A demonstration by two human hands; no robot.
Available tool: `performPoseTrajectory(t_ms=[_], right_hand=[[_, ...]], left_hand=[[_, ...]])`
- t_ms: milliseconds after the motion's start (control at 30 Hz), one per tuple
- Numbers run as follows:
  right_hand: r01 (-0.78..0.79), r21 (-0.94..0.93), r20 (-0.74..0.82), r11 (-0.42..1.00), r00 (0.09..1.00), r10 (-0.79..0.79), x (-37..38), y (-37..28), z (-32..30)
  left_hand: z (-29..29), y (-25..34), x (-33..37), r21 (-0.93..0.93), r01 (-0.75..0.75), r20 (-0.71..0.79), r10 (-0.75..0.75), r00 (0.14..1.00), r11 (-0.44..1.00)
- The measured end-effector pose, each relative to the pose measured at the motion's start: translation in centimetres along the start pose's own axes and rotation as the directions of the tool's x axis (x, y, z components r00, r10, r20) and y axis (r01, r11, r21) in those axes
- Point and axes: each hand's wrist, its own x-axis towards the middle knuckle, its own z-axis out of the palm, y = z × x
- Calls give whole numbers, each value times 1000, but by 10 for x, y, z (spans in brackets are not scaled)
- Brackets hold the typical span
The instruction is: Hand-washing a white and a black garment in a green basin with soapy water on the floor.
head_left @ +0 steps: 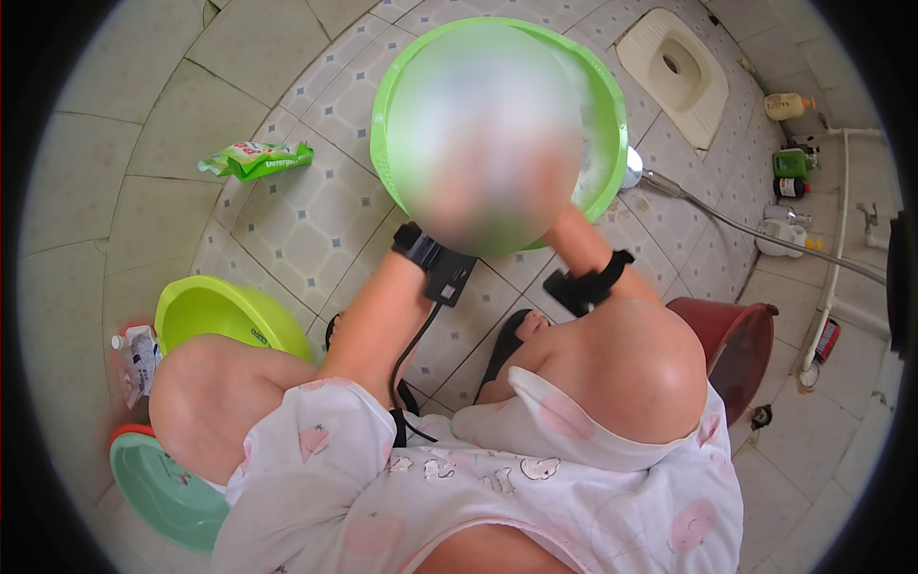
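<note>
Both my arms reach forward into a large light-green basin (382, 129) on the tiled floor. Whitish suds show along its inner right side. A round blurred patch covers most of the basin, so my left hand (451, 199) and my right hand (548, 182) appear only as skin-coloured smears. They are close together, the left one nearer to me. Their fingers cannot be made out, nor can anything they hold. Something pale lies under the blur, its kind hidden. Each wrist wears a black strap (417, 247) with a small box, and a cable runs from the left one.
Left of the basin lies a green-and-white plastic packet (256, 160). A shower head (633, 168) with a metal hose touches the basin's right side. Beyond is a squat toilet (673, 72). Lime (229, 311) and teal (172, 497) basins, a dark-red bucket (741, 354) and several bottles (784, 106) stand around.
</note>
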Motion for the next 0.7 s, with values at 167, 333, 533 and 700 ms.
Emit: performPoseTrajectory(t_ms=[167,333,533,700], right_hand=[[-76,-38,82,996,994,79,20,27,0],[-12,-24,23,1000,1000,12,-5,-3,-2],[-166,-82,91,983,981,174,33,38,-9],[121,119,-127,985,986,-106,-1,-19,-4]], left_hand=[[-20,-9,19,-208,47,335,26,942,977],[0,-1,0,6,36,72,-37,997,999],[24,-3,0,95,-90,24,88,996,991],[18,10,-12,73,5,-32,-3,999,997]])
